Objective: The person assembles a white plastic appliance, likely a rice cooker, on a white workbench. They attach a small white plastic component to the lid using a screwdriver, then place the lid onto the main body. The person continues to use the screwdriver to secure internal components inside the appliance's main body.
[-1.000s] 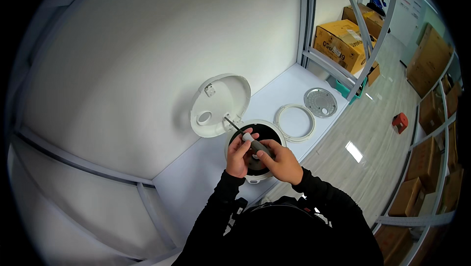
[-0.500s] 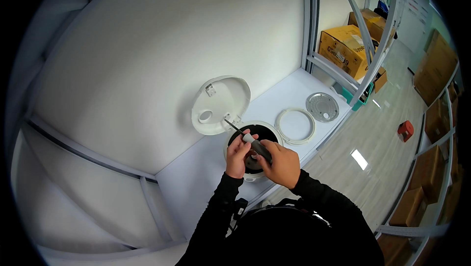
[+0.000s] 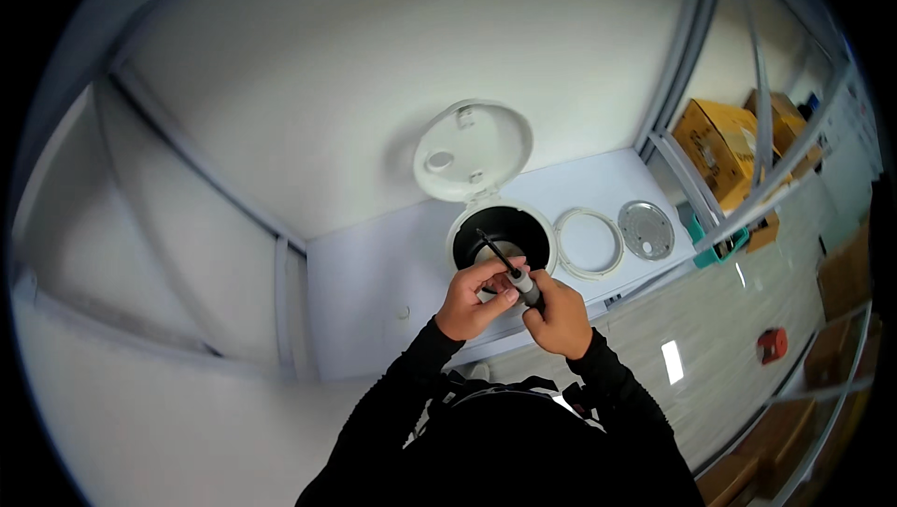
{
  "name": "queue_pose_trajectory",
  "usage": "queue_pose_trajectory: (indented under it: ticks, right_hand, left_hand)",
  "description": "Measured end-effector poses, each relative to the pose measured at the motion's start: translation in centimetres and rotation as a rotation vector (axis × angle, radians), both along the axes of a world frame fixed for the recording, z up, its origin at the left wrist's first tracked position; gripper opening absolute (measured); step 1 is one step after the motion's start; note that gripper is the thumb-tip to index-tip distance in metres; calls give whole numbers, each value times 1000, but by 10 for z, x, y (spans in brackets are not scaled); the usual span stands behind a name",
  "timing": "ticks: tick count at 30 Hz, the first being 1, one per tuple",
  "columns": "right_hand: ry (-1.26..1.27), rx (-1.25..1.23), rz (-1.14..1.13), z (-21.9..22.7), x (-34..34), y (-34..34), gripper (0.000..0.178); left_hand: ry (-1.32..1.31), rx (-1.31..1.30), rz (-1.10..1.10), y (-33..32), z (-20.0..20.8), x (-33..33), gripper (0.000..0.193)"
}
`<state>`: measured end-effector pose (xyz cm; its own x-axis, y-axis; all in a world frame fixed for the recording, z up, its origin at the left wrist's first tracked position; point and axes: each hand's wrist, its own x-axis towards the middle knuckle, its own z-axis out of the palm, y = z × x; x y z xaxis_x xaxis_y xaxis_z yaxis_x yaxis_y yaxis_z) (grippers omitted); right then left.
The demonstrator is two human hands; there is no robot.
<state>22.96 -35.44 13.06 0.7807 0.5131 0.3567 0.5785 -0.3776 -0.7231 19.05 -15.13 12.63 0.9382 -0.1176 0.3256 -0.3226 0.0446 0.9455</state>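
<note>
A screwdriver (image 3: 518, 280) with a grey and black handle slants over a white rice cooker (image 3: 453, 229), its dark shaft pointing up and left. My right hand (image 3: 562, 315) is closed around the handle's rear. Bent toward the front of the handle, the fingers of my left hand (image 3: 472, 303) close on it by the light collar. Behind the hands, the cooker's round lid (image 3: 478, 152) stands raised against the wall. The cooker's black interior (image 3: 519, 227) shows past the tool, while my hands cover its near rim. The screwdriver's tip appears apart from the lid.
A white ring (image 3: 561, 247) and a perforated metal disc (image 3: 647, 230) lie right of the cooker on the white table (image 3: 374, 273). A small thin piece (image 3: 405, 314) lies left. Beyond a metal frame are yellow cartons (image 3: 719, 152), a teal bin (image 3: 715, 250) and a red object (image 3: 772, 345).
The view has swung left, so the scene sits further right. The screwdriver's tip has come away from the lid's hinge area and is now over the cooker's opening. Both hands have drawn back with it.
</note>
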Motion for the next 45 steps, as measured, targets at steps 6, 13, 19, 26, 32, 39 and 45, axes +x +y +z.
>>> queue_pose_trajectory:
  ticks: [6,13,19,26,32,39,45]
  right_hand:
    - [218,174,92,-22,-13,-3,32]
    - [247,320,251,-48,-21,20,34]
    - [141,168,390,-40,-28,55,32]
    - [107,137,335,-48,-46,88,34]
    - [197,63,215,-56,-65,97,34]
    - [305,84,81,-65,-89,101,32]
    - [253,74,35,-56,-94,108,32]
  left_hand:
    - [62,-252,493,12,-35,-50,40]
    - [435,4,1058,76,-103,-124,31]
    - [518,350,1214,108,-128,-161,30]
    - [624,619,1068,153,-160,-172,31]
    - [587,803,943,173,-182,-152,24]
    - [504,872,885,186,-207,-144,15]
    - [462,300,706,199,-174,-126,18]
